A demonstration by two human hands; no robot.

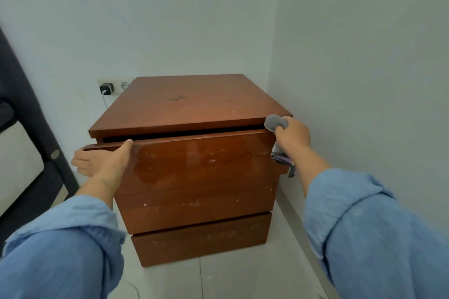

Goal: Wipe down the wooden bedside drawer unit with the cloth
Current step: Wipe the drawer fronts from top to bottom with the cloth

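Observation:
The wooden bedside drawer unit [194, 104] stands in a corner, reddish brown, with a dusty, speckled top and two drawers. Its top drawer [201, 160] is pulled out a little and leaves a dark gap under the top board. My left hand [102, 160] grips the drawer front's upper left corner, thumb on the top edge. My right hand [292, 135] is at the drawer's upper right corner, shut on a grey cloth [274, 122]. A bunched part of the cloth presses against the top board's front right corner, and a patterned end hangs below my wrist.
White walls close in behind and to the right of the unit. A wall socket with a black charger [107, 88] and its white cable sits at the back left. A dark bed frame [31, 114] stands to the left. Pale floor tiles [218, 279] lie in front.

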